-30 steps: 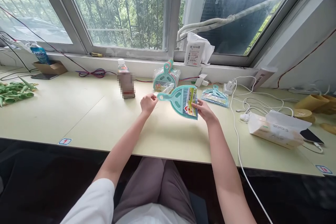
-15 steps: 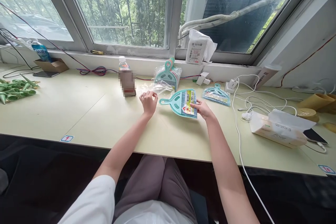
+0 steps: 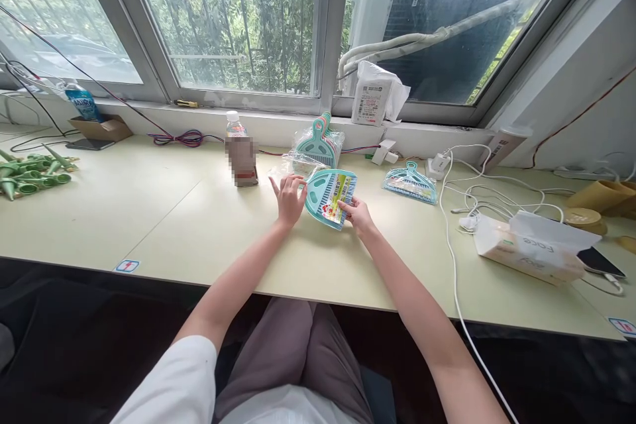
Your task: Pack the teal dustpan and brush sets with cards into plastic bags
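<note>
A small teal dustpan-and-brush set point(image 3: 328, 195) with a colourful label lies on the pale table point(image 3: 163, 212). My right hand point(image 3: 358, 215) pinches its near right corner. My left hand point(image 3: 289, 195) rests at the set's left side, fingers on a clear plastic bag point(image 3: 293, 165) whose mouth meets the set's handle end. Behind them a bag of more teal sets point(image 3: 318, 144) leans by the window sill.
A packed set point(image 3: 410, 182) lies to the right. A water bottle point(image 3: 239, 152) stands left of the bag. White cables and a charger point(image 3: 447, 172), a tissue pack point(image 3: 529, 248) and a phone point(image 3: 599, 262) fill the right; green cones point(image 3: 30, 171) lie far left.
My right hand has slid the dustpan set left toward the clear bag. My left hand moved from the set's handle to the bag and now holds it beside the set.
</note>
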### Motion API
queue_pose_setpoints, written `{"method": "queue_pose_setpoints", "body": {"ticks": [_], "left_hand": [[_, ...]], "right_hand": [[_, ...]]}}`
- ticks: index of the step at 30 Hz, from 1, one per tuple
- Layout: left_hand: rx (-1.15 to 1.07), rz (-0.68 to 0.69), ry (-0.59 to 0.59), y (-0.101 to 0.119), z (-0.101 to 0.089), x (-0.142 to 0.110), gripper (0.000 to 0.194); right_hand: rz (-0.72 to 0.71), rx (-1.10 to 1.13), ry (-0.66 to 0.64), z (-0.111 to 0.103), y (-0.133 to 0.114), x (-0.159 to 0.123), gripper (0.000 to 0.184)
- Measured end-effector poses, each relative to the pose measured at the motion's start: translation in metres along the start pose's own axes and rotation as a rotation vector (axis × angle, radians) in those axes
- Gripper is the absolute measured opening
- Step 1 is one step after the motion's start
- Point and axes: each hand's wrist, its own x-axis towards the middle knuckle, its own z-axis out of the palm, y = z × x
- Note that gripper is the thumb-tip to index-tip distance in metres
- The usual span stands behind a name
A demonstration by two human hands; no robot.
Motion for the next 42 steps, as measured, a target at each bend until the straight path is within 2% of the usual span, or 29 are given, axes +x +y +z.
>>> {"method": "queue_pose_setpoints", "body": {"ticks": [2,5,7,9,11,15,17,19,22,24,26,29,34,36,39,42], "left_hand": [[-0.033,0.058,-0.051,0.001,0.000,0.000,0.012],[-0.077,0.117,-0.111,0.004,0.000,-0.002,0.013],[-0.096,0.114,-0.127,0.008,0.000,-0.003,0.012],[-0.133,0.046,-0.112,0.013,-0.001,-0.005,0.014],[-0.186,-0.110,-0.008,0.016,-0.002,-0.005,0.029],[-0.347,-0.563,0.366,0.016,-0.002,-0.002,0.063],[-0.580,-0.769,0.407,0.013,0.000,0.002,0.068],[-0.908,-0.881,0.264,0.010,0.002,0.004,0.063],[-1.277,-0.830,-0.075,0.009,0.003,0.008,0.051],[-1.352,-0.790,-0.227,0.010,0.002,0.009,0.048],[-1.344,-0.786,-0.305,0.011,0.001,0.010,0.046],[-1.317,-0.767,-0.344,0.012,0.001,0.009,0.045],[-1.289,-0.784,-0.370,0.014,0.010,0.002,0.054],[-1.295,-0.764,-0.381,0.013,0.015,-0.002,0.059],[-1.291,-0.725,-0.375,0.011,0.017,-0.004,0.063],[-1.243,-0.699,-0.358,0.011,0.011,-0.002,0.059]], "right_hand": [[-0.023,0.002,0.018,0.006,-0.002,-0.005,0.036],[-0.087,0.060,0.154,0.012,-0.005,-0.011,0.034],[-0.132,0.113,0.244,0.012,-0.005,-0.013,0.035],[-0.163,0.157,0.278,0.011,-0.006,-0.012,0.037],[-0.181,0.200,0.260,0.010,-0.006,-0.011,0.041],[-0.202,0.292,0.248,0.012,-0.006,-0.009,0.045],[-0.212,0.322,0.264,0.012,-0.005,-0.009,0.045],[-0.207,0.331,0.264,0.011,-0.005,-0.008,0.046],[-0.173,0.281,0.222,0.007,-0.005,-0.005,0.049],[-0.154,0.202,0.165,0.005,-0.006,-0.004,0.049],[-0.158,0.116,0.096,0.006,-0.007,-0.005,0.049],[-0.188,0.053,0.052,0.014,-0.008,-0.012,0.046],[-0.170,0.088,0.217,0.025,-0.009,-0.024,0.040],[-0.153,0.067,0.223,0.023,-0.011,-0.023,0.039],[-0.094,-0.010,0.145,0.013,-0.016,-0.017,0.037],[-0.050,-0.038,-0.005,0.005,-0.020,-0.009,0.043]]}}
